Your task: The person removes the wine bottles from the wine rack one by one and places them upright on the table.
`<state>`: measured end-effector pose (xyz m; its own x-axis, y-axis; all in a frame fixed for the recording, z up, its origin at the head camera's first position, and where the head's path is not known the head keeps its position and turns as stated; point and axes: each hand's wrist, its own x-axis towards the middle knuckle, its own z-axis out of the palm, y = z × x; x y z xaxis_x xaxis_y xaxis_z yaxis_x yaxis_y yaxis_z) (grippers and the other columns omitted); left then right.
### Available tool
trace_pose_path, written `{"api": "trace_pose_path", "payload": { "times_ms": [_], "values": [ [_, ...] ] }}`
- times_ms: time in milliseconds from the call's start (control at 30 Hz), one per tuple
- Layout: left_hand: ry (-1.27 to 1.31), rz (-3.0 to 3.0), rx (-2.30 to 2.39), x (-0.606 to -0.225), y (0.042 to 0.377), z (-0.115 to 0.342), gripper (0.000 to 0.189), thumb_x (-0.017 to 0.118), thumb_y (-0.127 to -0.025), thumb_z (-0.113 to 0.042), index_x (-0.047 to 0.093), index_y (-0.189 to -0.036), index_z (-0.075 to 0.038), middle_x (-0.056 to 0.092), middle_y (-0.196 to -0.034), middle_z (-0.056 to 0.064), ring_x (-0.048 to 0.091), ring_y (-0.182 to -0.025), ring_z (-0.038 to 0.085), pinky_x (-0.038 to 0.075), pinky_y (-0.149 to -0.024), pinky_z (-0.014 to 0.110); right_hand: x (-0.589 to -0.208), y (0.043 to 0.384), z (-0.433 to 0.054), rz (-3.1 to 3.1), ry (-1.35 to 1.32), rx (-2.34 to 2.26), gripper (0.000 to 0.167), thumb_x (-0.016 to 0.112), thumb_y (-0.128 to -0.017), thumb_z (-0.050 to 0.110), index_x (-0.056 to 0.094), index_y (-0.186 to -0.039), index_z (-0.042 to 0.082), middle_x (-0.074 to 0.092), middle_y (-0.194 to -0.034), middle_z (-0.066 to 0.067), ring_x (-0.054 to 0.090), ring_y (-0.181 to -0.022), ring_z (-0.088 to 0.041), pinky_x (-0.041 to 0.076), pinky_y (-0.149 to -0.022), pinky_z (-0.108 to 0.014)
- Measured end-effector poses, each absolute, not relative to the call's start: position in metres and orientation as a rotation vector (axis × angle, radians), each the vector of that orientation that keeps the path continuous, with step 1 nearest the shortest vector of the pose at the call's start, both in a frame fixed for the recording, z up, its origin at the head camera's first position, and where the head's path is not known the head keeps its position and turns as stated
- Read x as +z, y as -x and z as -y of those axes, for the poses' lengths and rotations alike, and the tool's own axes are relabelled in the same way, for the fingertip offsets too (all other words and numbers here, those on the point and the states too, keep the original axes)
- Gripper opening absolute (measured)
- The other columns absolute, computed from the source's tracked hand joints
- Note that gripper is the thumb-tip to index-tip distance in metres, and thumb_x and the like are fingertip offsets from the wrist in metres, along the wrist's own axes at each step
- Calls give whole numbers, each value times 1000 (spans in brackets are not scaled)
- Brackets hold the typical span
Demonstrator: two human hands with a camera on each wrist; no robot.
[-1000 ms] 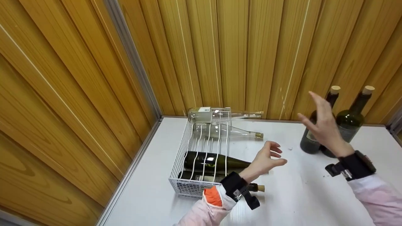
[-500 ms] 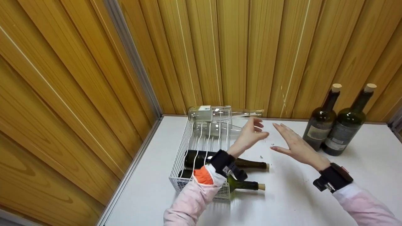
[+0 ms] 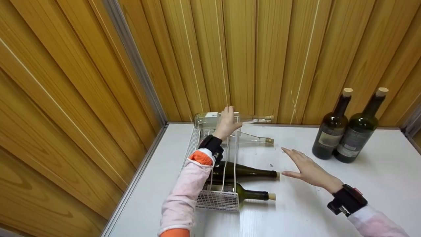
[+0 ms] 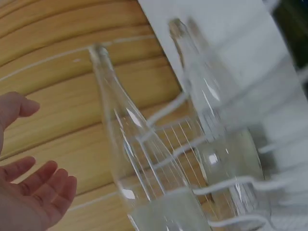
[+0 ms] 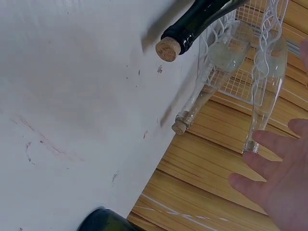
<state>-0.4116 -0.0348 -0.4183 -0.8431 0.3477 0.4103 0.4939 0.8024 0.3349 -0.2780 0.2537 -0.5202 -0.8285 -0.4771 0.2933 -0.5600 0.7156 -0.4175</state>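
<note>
My left hand hovers by the upper clear glass bottle, which lies at the far end of a white wire rack. In the left wrist view a gap shows between the loosely bent fingers and that bottle. Lower in the rack lies a second clear bottle with a cork. Two dark green corked bottles lie nearer: one in the middle, one at the near end. My right hand is held over the table with straight fingers, holding nothing.
Two dark corked wine bottles, one left and one right, stand upright at the back right of the white table. Wood-panelled walls close off the back and left. Bottle necks stick out of the rack to the right.
My left hand has moved left and away from me, to the upper clear bottle. The right hand has come left and lower, away from the standing bottles. The bottles stay put.
</note>
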Motion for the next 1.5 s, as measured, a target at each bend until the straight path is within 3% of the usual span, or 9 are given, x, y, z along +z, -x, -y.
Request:
{"api": "trace_pose_path", "payload": {
  "times_ms": [167, 300, 567, 900, 1233, 1500],
  "values": [
    [701, 2702, -144, -428, 429, 59, 64, 76, -66, -29, 43, -113, 0, 45, -112, 14, 44, -101, 28, 40, -80, 38, -524, 271, -253, 2774, -809, 813, 80, 59, -81, 51, 26, -141, 8, 35, -136, -16, 31, -122, -36, 23, -94, -55],
    [687, 2773, 21, -436, 439, 76, 70, 76, -64, -33, 42, -117, -2, 42, -120, 13, 39, -111, 28, 38, -85, 41, -528, 267, -255, 2780, -771, 833, 80, 59, -81, 50, 29, -140, 7, 38, -133, -18, 33, -120, -37, 23, -94, -56],
    [660, 2778, 132, -451, 453, 98, 85, 78, -63, -40, 36, -126, -2, 37, -130, 15, 32, -119, 31, 28, -95, 45, -532, 265, -256, 2778, -707, 906, 79, 61, -80, 49, 32, -137, 3, 41, -130, -19, 31, -120, -38, 22, -93, -57],
    [633, 2803, 192, -464, 465, 100, 100, 80, -58, -49, 32, -131, -2, 35, -133, 15, 29, -122, 32, 25, -96, 46, -535, 260, -250, 2761, -718, 991, 76, 62, -81, 46, 32, -138, 6, 42, -129, -16, 33, -119, -35, 22, -93, -57],
    [476, 2906, 208, -474, 472, 93, 105, 79, -64, -40, 20, -141, 0, 25, -142, 16, 17, -129, 35, 11, -98, 56, -535, 255, -245, 2756, -718, 1021, 77, 63, -80, 47, 33, -138, 5, 42, -130, -16, 33, -120, -34, 24, -92, -56],
    [480, 2859, 236, -477, 472, 92, 94, 80, -63, -34, 30, -135, -2, 37, -132, 15, 31, -122, 33, 12, -98, 57, -538, 251, -244, 2758, -704, 1047, 77, 64, -80, 45, 33, -137, 4, 42, -129, -16, 33, -120, -34, 25, -92, -55]
  ]
}}
